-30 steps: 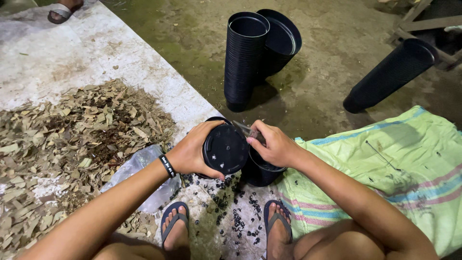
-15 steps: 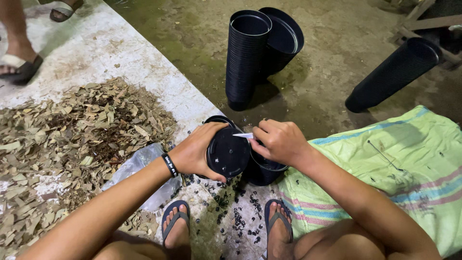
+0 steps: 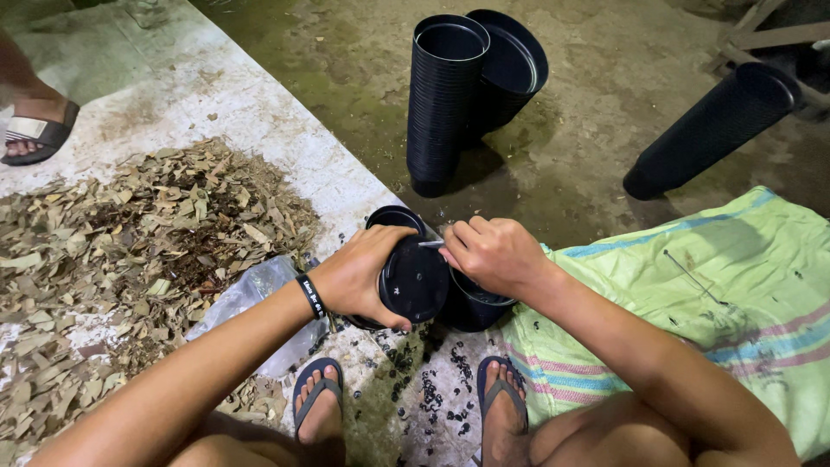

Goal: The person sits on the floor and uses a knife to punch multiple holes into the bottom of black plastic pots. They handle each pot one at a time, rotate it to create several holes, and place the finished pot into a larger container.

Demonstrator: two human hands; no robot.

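Head view, centre of frame, left hand (image 3: pixel 354 277) wrapped around a black plastic pot (image 3: pixel 413 275) tipped on its side, right hand (image 3: pixel 494 253) closed on a small metal tool (image 3: pixel 430 244) at the pot's base, dry leaf pile (image 3: pixel 130 251) at left, stacked black pots (image 3: pixel 445 95) at top centre.
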